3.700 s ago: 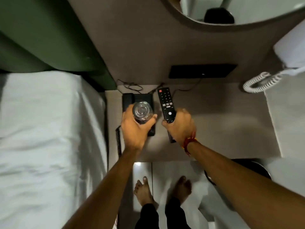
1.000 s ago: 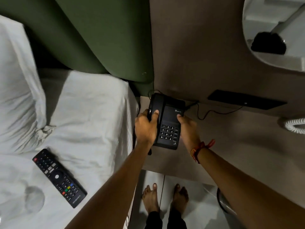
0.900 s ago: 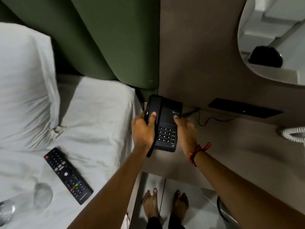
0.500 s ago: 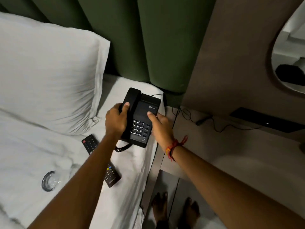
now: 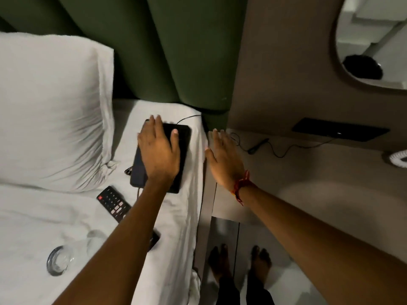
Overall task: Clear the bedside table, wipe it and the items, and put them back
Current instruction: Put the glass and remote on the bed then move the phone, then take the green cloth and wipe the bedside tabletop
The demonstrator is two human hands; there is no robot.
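The black desk telephone (image 5: 182,150) lies flat on the white bed sheet near the bed's right edge. My left hand (image 5: 157,150) hovers over it with fingers spread, holding nothing. My right hand (image 5: 224,161) is open, fingers straight, above the left edge of the beige bedside table (image 5: 308,186). A black remote control (image 5: 112,202) lies on the sheet below the phone, partly hidden by my left forearm. A clear drinking glass (image 5: 59,261) lies on its side on the bed at the lower left.
A white pillow (image 5: 50,111) rests against the green padded headboard (image 5: 167,49). A thin black cable (image 5: 264,146) trails across the back of the table below a dark wall panel (image 5: 339,129). A coiled white cord (image 5: 398,158) shows at the right edge. My bare feet stand on the floor.
Both hands carried the telephone from the bedside table to the bed and let go of it. The remote and the glass went onto the bed before that.
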